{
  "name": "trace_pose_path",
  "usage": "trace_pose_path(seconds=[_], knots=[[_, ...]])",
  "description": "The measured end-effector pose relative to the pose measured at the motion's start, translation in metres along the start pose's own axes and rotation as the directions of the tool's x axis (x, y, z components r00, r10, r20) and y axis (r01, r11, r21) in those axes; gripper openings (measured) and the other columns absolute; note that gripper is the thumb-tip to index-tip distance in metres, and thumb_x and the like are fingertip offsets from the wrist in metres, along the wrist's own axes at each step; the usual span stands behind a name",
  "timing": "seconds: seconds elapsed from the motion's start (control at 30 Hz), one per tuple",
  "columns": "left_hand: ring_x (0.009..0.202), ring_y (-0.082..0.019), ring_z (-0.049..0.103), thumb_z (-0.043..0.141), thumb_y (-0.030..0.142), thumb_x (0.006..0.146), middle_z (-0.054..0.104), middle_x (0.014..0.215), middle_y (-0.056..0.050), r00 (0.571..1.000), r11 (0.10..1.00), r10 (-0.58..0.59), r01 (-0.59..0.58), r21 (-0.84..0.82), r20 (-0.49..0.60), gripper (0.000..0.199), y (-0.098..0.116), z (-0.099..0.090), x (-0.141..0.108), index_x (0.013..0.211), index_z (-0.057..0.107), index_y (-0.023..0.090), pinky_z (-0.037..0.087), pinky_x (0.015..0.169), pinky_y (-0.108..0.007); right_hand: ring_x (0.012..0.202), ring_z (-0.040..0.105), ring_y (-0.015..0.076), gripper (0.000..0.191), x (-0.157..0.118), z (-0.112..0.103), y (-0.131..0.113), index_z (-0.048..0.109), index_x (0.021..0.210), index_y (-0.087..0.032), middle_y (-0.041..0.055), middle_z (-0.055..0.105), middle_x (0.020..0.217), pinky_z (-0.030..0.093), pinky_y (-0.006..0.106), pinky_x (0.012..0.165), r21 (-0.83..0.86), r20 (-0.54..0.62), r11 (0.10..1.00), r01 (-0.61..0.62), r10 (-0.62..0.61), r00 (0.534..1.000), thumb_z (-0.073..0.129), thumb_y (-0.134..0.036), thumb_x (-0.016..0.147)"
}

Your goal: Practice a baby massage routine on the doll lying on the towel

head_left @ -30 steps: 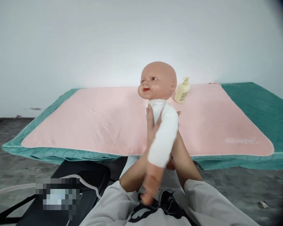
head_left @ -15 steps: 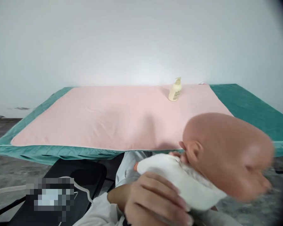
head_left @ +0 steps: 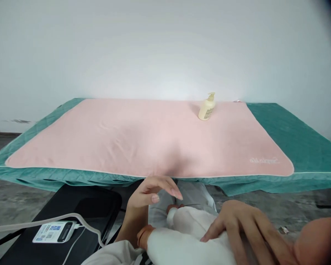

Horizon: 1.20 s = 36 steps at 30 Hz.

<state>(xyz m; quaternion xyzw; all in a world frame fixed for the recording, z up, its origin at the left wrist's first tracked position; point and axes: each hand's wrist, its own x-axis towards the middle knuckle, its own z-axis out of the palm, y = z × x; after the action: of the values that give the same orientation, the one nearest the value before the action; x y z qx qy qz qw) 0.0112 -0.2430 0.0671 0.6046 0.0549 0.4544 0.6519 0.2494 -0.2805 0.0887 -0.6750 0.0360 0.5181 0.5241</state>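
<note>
A baby doll [head_left: 193, 250] in white clothes lies across my lap, its bare head [head_left: 320, 239] cut off by the lower right edge. One small doll limb [head_left: 145, 235] sticks out of the clothing near my left forearm. My right hand [head_left: 242, 228] is spread over the doll's upper body and holds it against me; some fingertips are out of view. Raised above my lap, my left hand [head_left: 156, 191] has curved fingers apart from its thumb, with nothing between them.
A pink mat [head_left: 154, 129] covers much of a teal-covered bed [head_left: 298, 140] against the wall. Towards the mat's back right stands a cream pump bottle [head_left: 206, 110]. At lower left, a black chair [head_left: 99, 202] bears a power bank [head_left: 55, 232] with a pale cable [head_left: 79, 217].
The doll has come down and closer to me, its head shifting to the lower right. My left hand has left the doll's body and risen. My right hand has come into view on the doll.
</note>
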Motion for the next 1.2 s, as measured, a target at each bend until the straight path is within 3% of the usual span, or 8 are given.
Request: trace_pose_path(seconds=[0.2, 0.37, 0.5, 0.63, 0.77, 0.83, 1.03, 1.2], knots=[[0.13, -0.036, 0.056, 0.057, 0.072, 0.081, 0.058, 0.141, -0.018, 0.828, 0.97, -0.208, 0.108, 0.216, 0.521, 0.083, -0.008, -0.014, 0.028, 0.147, 0.049, 0.023, 0.048, 0.104, -0.047, 0.079, 0.068, 0.045, 0.096, -0.018, 0.015, -0.011, 0.038, 0.118, -0.083, 0.0085, 0.068, 0.066, 0.044, 0.065, 0.051, -0.034, -0.291, 0.939, -0.343, 0.319, 0.902, 0.028, -0.069, 0.023], [0.151, -0.021, 0.023, 0.052, 0.061, 0.085, 0.017, 0.165, -0.012, 0.5, 0.891, -0.307, -0.149, 0.43, 0.81, 0.103, -0.023, 0.002, 0.04, 0.158, 0.001, 0.011, 0.04, 0.108, -0.027, 0.07, 0.065, 0.0476, 0.097, -0.019, 0.016, -0.015, 0.037, 0.115, -0.083, 0.0115, 0.061, 0.055, 0.038, 0.064, 0.047, 0.06, -0.301, 0.961, -0.27, 0.276, 0.913, 0.026, -0.069, 0.02], [0.152, -0.011, 0.007, 0.06, 0.046, 0.077, 0.015, 0.165, -0.012, 0.288, 0.741, -0.377, -0.477, 0.473, 0.88, 0.104, -0.025, 0.007, 0.044, 0.158, 0.008, 0.006, 0.036, 0.106, -0.021, 0.069, 0.063, 0.0499, 0.101, -0.023, 0.013, -0.019, 0.037, 0.117, -0.083, 0.0124, 0.058, 0.052, 0.036, 0.067, 0.049, 0.109, -0.358, 0.912, -0.396, 0.407, 0.84, 0.02, -0.07, 0.018], [0.152, -0.012, 0.018, 0.056, 0.044, 0.08, 0.019, 0.165, -0.011, 0.336, 0.806, -0.325, -0.391, 0.445, 0.884, 0.103, -0.027, 0.007, 0.045, 0.158, 0.0, 0.007, 0.038, 0.106, -0.021, 0.067, 0.062, 0.0495, 0.096, -0.021, 0.011, -0.018, 0.046, 0.108, -0.082, 0.0115, 0.052, 0.044, 0.037, 0.07, 0.054, 0.116, -0.333, 0.784, -0.61, 0.609, 0.72, 0.018, -0.072, 0.017], [0.152, -0.022, 0.025, 0.056, 0.06, 0.081, 0.013, 0.167, -0.009, 0.419, 0.95, -0.195, -0.143, 0.276, 0.887, 0.112, -0.044, 0.005, 0.041, 0.159, -0.01, 0.014, 0.034, 0.115, -0.028, 0.056, 0.062, 0.0418, 0.081, -0.016, 0.006, -0.014, 0.063, 0.084, -0.074, 0.0062, 0.04, 0.03, 0.046, 0.064, 0.062, 0.117, 0.098, 0.886, -0.448, 0.439, 0.893, 0.026, -0.074, 0.012], [0.154, -0.025, 0.018, 0.06, 0.066, 0.077, 0.005, 0.168, -0.007, 0.37, 0.97, -0.185, -0.079, 0.229, 0.91, 0.119, -0.053, 0.004, 0.039, 0.158, -0.014, 0.02, 0.027, 0.12, -0.032, 0.045, 0.058, 0.0368, 0.074, -0.01, 0.001, -0.012, 0.067, 0.07, -0.066, 0.0024, 0.032, 0.024, 0.051, 0.061, 0.063, 0.2, 0.379, 0.928, -0.314, 0.222, 0.899, 0.03, -0.073, 0.006], [0.155, -0.025, 0.014, 0.057, 0.059, 0.083, 0.001, 0.169, -0.009, 0.349, 0.975, -0.204, -0.012, 0.222, 0.915, 0.11, -0.055, 0.003, 0.042, 0.158, -0.013, 0.021, 0.021, 0.123, -0.034, 0.023, 0.04, 0.0256, 0.043, 0.012, -0.008, -0.008, 0.054, 0.036, -0.052, -0.0066, 0.016, 0.016, 0.055, 0.054, 0.05, 0.329, 0.852, 0.935, -0.129, -0.235, 0.468, 0.049, -0.065, -0.005], [0.154, -0.027, 0.018, 0.057, 0.062, 0.082, 0.006, 0.168, -0.014, 0.343, 0.971, -0.218, -0.022, 0.239, 0.914, 0.112, -0.054, 0.002, 0.043, 0.158, -0.011, 0.017, 0.023, 0.122, -0.033, 0.025, 0.046, 0.0254, 0.035, 0.009, 0.0, -0.008, 0.048, 0.03, -0.05, -0.0086, 0.023, 0.018, 0.058, 0.05, 0.051, 0.434, 0.889, 0.901, 0.007, -0.43, 0.156, 0.064, -0.056, -0.001]])
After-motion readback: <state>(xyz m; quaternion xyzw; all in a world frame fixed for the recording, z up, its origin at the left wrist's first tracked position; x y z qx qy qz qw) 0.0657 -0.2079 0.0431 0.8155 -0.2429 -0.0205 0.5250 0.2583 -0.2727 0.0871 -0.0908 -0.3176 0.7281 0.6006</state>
